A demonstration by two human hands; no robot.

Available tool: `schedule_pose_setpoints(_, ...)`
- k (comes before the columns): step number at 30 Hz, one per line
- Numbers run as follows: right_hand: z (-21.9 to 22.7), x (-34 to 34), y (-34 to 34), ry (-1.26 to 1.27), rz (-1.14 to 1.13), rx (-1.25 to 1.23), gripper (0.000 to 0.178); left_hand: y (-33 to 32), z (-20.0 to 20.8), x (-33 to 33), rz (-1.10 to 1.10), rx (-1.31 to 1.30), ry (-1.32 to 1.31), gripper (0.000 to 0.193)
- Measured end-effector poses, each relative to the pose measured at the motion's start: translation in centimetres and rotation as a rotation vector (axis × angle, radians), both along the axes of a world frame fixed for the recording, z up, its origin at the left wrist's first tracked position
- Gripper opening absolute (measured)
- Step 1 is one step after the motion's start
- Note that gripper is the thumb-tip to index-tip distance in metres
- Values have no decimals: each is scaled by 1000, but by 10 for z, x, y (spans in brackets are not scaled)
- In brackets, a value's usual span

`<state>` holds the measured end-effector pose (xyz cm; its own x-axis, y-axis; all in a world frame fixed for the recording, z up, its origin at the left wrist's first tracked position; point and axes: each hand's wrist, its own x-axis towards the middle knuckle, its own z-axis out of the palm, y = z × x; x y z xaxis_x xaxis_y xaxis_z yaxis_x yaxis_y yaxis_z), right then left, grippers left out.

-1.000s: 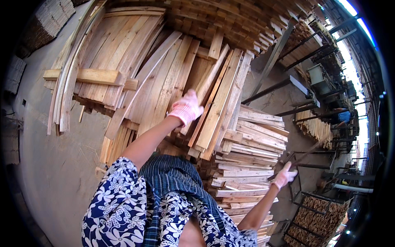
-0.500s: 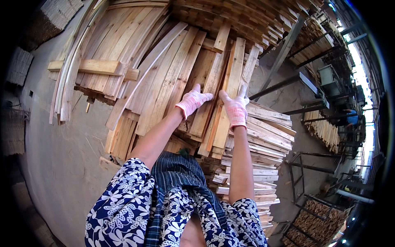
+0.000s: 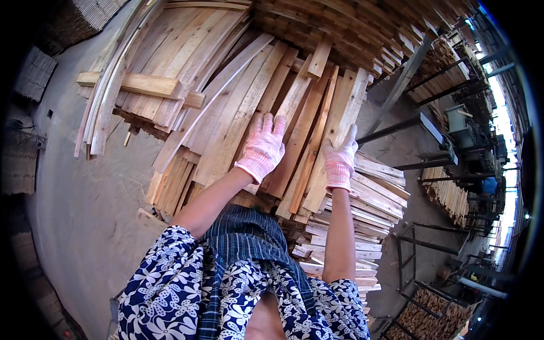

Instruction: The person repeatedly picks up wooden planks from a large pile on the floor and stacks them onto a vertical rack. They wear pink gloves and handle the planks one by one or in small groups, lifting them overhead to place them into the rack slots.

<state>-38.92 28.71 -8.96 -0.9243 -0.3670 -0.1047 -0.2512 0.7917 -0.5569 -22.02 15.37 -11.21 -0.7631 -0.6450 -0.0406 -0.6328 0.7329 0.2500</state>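
Observation:
Both my hands wear pinkish-white knit gloves and rest over a layer of long wooden boards in front of me. My left hand (image 3: 264, 146) lies flat, fingers stretched out, across the near end of a pale board (image 3: 294, 95). My right hand (image 3: 340, 158) is at the right side of the layer, on a light board (image 3: 352, 107), its thumb apart from its straight fingers. Between the hands, several narrow boards (image 3: 306, 131) lie side by side with dark gaps. A short wood piece (image 3: 320, 59) lies across their far ends.
A tall stack of wood (image 3: 340, 20) stands at the far side. Wide boards (image 3: 181, 42) with a crosswise batten (image 3: 136, 84) lie to the left. Below my right hand are stacked slats (image 3: 374, 192). Metal frames (image 3: 430, 238) stand on the right.
My left hand has turned from thumb-inward to flat on a board. My right hand has shifted right, widening the space between the hands. The boards between them lie differently, and the view has shifted slightly.

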Motion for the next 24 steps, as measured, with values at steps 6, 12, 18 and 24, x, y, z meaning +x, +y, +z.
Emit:
schedule_pose_setpoints(6,33,7,-7,-44,130,362,110,-36,-41,-8,165,-261,102,58)
schedule_pose_setpoints(12,13,-3,4,-86,71,214,104,-32,-10,-10,55,-183,24,63)
schedule_pose_setpoints(18,-4,-12,22,-78,13,4,97,25,31,-51,52,220,67,82)
schedule_pose_setpoints(24,24,11,-7,-78,-14,268,100,60,13,-100,48,-20,-14,85)
